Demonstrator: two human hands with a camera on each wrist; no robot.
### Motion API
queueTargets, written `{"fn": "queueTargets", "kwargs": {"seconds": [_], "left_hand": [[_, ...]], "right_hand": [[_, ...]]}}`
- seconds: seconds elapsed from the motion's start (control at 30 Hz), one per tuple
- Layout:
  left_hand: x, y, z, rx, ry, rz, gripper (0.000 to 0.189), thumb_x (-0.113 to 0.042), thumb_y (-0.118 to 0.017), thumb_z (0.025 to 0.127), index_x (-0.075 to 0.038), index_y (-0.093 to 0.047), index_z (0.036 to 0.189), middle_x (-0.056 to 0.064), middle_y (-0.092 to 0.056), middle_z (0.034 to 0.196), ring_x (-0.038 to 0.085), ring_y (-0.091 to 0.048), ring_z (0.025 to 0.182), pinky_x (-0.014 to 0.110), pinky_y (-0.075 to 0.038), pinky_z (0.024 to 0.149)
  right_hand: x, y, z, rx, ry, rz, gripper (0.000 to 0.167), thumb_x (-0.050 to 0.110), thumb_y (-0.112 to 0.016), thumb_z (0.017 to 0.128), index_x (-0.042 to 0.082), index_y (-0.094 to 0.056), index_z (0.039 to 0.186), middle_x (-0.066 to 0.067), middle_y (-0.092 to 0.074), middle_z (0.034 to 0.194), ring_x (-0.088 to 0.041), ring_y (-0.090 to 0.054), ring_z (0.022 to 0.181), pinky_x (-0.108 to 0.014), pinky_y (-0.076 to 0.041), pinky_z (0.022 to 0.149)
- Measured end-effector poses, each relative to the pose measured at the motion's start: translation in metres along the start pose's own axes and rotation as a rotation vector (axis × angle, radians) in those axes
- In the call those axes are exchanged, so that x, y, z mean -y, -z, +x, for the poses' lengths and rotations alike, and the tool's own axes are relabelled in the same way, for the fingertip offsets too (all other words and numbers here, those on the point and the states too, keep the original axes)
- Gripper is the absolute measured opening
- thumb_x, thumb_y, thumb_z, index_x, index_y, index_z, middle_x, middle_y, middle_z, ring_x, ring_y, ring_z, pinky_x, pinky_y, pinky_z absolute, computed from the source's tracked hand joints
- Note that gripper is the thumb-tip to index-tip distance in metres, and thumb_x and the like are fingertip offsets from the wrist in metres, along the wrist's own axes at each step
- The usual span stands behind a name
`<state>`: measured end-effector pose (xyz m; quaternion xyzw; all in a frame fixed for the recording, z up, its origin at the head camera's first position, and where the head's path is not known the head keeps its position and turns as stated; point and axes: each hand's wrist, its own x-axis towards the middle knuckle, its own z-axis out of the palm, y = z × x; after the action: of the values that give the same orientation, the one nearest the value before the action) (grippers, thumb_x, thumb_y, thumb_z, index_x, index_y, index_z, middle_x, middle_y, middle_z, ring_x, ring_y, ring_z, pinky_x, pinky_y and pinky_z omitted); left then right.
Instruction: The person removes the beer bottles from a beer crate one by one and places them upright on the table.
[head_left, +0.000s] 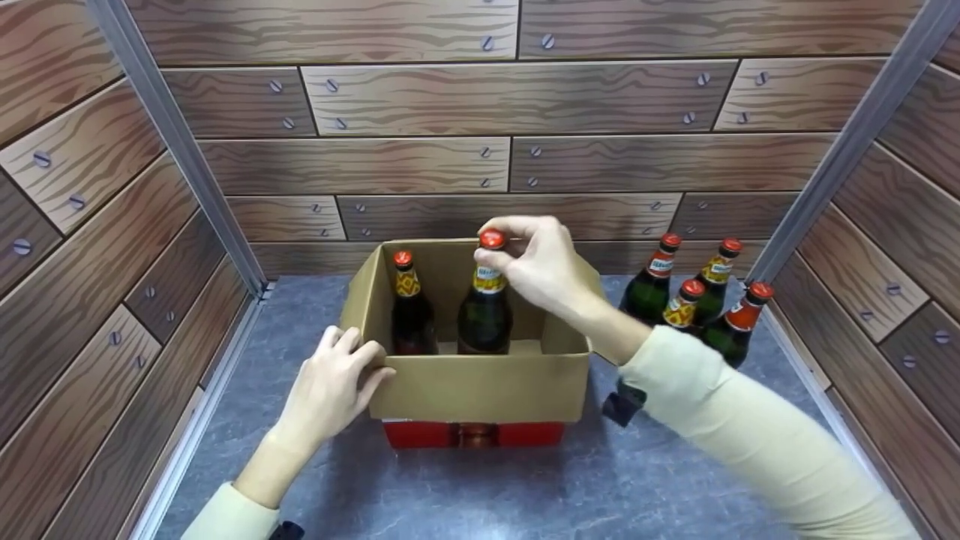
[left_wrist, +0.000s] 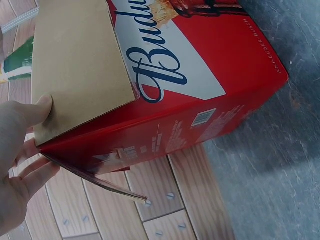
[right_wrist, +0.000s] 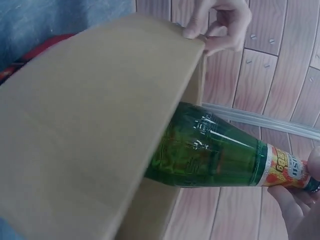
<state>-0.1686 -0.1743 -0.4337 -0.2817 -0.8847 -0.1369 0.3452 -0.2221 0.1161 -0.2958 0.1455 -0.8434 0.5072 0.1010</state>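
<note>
A red cardboard beer box [head_left: 480,386] stands with its brown flaps raised, and Budwei-style lettering shows on its side in the left wrist view. My right hand [head_left: 544,270] pinches a green glass beer bottle [head_left: 484,322] by the neck, just below its red cap. That bottle is upright, with its lower part inside the box and its base hidden by the front flap. My left hand [head_left: 334,382] grips the flap's front left corner, thumb [left_wrist: 42,107] on the face and fingers behind. Another beer bottle [head_left: 412,322] stands inside the box at the left.
Several more green beer bottles [head_left: 649,292] with red caps stand grouped on the grey marbled surface [head_left: 465,495], right of the box. Wood-patterned panels [head_left: 517,97] form walls at the back and both sides, with metal strips [head_left: 187,150] along the corners.
</note>
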Motion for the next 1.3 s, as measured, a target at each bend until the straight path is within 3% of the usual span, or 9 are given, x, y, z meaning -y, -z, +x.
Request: {"fn": "queueTargets", "kwargs": {"seconds": [0.17,0.5,0.73,1.13,1.3], "left_hand": [[0.001,-0.001,0.001,-0.003,0.003,-0.002,0.026,-0.025,-0.09,0.083,-0.015,-0.067,0.09,0.005,-0.058,0.086,0.027,-0.052,0.082,0.039,-0.054,0.056],[-0.001,-0.003,-0.001,-0.008,0.002,0.004,0.025,-0.026,-0.089,0.084,-0.015,-0.068,0.09,0.005,-0.058,0.086,0.027,-0.053,0.083,0.038,-0.054,0.057],[-0.002,-0.003,-0.001,-0.005,0.0,0.001,0.025,-0.026,-0.089,0.083,-0.016,-0.068,0.09,0.004,-0.058,0.085,0.027,-0.054,0.083,0.038,-0.055,0.057],[-0.001,-0.002,0.002,0.015,0.012,-0.004,0.024,-0.027,-0.088,0.084,-0.016,-0.068,0.09,0.003,-0.057,0.085,0.027,-0.054,0.084,0.038,-0.055,0.057],[0.0,-0.001,0.001,0.02,0.024,-0.008,0.023,-0.027,-0.088,0.085,-0.016,-0.068,0.091,0.003,-0.057,0.085,0.027,-0.054,0.084,0.038,-0.055,0.056]], "right_hand": [[0.01,0.016,0.004,-0.02,0.075,0.027,0.018,0.005,-0.08,0.088,0.005,-0.079,0.105,-0.007,-0.078,0.099,-0.007,-0.072,0.083,-0.02,-0.059,0.076],[0.023,0.049,0.005,-0.033,0.129,-0.053,0.017,0.006,-0.08,0.089,0.005,-0.079,0.107,-0.008,-0.078,0.099,-0.002,-0.074,0.083,-0.016,-0.056,0.073],[0.028,0.071,0.002,-0.089,0.157,-0.087,0.016,0.006,-0.08,0.089,0.006,-0.079,0.105,-0.007,-0.079,0.097,0.003,-0.073,0.079,-0.015,-0.057,0.073],[0.044,0.113,0.0,-0.181,0.188,-0.126,0.016,0.012,-0.081,0.09,0.007,-0.08,0.105,0.016,-0.075,0.091,0.001,-0.07,0.081,-0.015,-0.058,0.071],[0.053,0.126,0.0,-0.191,0.161,-0.074,0.015,0.009,-0.081,0.09,0.006,-0.08,0.105,0.015,-0.077,0.089,-0.001,-0.074,0.076,-0.015,-0.059,0.067]]}}
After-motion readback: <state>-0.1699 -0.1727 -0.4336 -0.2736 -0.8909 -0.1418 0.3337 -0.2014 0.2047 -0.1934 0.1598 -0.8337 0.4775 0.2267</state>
